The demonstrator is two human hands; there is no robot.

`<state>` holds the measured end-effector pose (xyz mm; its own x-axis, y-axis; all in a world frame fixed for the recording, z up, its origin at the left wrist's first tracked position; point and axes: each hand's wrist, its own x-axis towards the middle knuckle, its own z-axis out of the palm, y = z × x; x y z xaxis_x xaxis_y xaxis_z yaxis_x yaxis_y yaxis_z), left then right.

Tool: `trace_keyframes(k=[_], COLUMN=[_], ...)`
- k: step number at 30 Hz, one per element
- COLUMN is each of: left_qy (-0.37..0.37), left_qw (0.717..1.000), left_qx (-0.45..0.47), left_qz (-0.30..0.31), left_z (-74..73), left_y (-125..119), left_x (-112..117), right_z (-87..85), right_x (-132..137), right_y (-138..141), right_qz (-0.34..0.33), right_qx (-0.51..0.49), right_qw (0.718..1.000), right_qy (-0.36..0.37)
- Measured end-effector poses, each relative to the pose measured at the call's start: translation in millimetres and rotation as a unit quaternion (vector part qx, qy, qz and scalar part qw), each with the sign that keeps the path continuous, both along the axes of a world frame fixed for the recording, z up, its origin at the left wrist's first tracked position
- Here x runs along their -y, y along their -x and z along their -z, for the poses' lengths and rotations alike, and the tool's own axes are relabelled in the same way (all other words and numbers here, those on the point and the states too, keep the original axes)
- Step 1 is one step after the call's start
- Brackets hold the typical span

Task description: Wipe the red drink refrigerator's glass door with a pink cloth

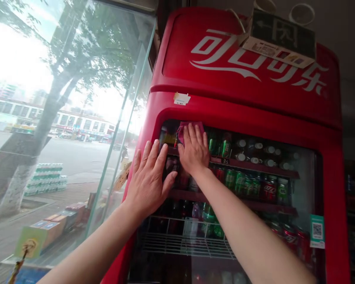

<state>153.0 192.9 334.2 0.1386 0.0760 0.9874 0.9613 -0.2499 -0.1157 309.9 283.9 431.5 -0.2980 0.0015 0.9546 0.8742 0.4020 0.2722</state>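
My right hand [194, 152] lies flat over a dark pink cloth [201, 126], pressing it to the upper left part of the glass door [304, 185]. The cloth shows around and above the fingertips; the rest is hidden under the hand. My left hand [149, 177] is open, its fingers stretched upward, at the left edge of the red fridge's [254, 114] door frame. It holds nothing. Behind the glass stand green cans [225, 146] and red cans [269, 188] on shelves.
An exit-sign box [281, 37] sits high against the fridge's top panel. A glass pane [85, 157] stands to the left, with a tree [55, 94] and stacked bottle packs [45, 179] outside. Boxes [51, 230] lie at the lower left. A QR sticker [317, 232] is on the door's right.
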Motion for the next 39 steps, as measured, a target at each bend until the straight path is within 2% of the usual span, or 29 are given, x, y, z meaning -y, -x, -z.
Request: trace_keyframes(k=[3, 5, 8, 10, 13, 17, 20, 23, 26, 28, 30, 33, 35, 37, 39], left_qy=[0.001, 0.001, 0.006, 0.016, 0.027, 0.043, 0.052, 0.058, 0.068, 0.074, 0.081, 0.092, 0.095, 0.096, 0.096], left_qw=[1.0, 1.0, 1.0, 0.999, 0.999, 0.998, 0.998, 0.998, 0.997, 0.997, 0.996, 0.995, 0.994, 0.993, 0.993], left_qx=[0.008, 0.014, 0.021, 0.026, 0.036, 0.043, 0.042, 0.03, 0.012, 0.011, 0.021, 0.039, 0.049, 0.059, 0.068], left_qz=[0.001, 0.001, -0.005, -0.009, -0.008, 0.0, 0.007, 0.018, 0.022, 0.016, 0.007, 0.007, 0.013, 0.019, 0.021], left_z=[3.4, 5.7, 10.5, 15.3, 25.3, 42.0, 53.4, 63.4, 75.5, 85.3, 95.3, 106.6, 110.5, 112.3, 113.2], left_y=[11.2, 18.1, 27.0, 31.3, 34.3, 29.3, 17.3, 2.9, -5.7, -6.3, -4.5, -2.2, -2.5, -3.4, -4.0], left_x=[2.9, 4.4, 6.2, 6.9, 7.5, 9.7, 13.5, 17.7, 21.5, 23.5, 25.1, 27.5, 29.3, 30.7, 31.1], right_z=[-8.4, -10.8, -8.5, 0.7, 32.4, 97.8, 138.2, 157.1, 157.6, 150.6, 139.9, 126.8, 128.4, 142.2, 165.6], right_x=[5.2, 8.3, 10.6, 9.6, 6.1, 7.0, 12.0, 11.6, 4.6, -0.9, -4.4, -3.3, 0.8, 4.7, 6.5], right_y=[40.9, 57.8, 67.0, 67.6, 68.6, 65.9, 47.8, 9.3, -40.6, -67.2, -77.6, -55.9, -23.3, 12.3, 41.3], right_qz=[-0.032, -0.045, -0.052, -0.052, -0.054, -0.052, -0.057, -0.053, -0.028, 0.0, 0.026, 0.037, 0.019, -0.013, -0.058], right_qx=[0.05, 0.053, 0.039, 0.04, 0.044, 0.084, 0.159, 0.245, 0.241, 0.156, 0.019, -0.185, -0.245, -0.178, -0.026], right_qw=[0.998, 0.998, 0.998, 0.998, 0.997, 0.994, 0.985, 0.968, 0.97, 0.988, 0.999, 0.982, 0.969, 0.983, 0.997], right_qy=[0.007, 0.012, 0.012, 0.011, 0.019, 0.042, 0.045, 0.03, 0.015, 0.012, 0.016, 0.024, 0.028, 0.041, 0.049])
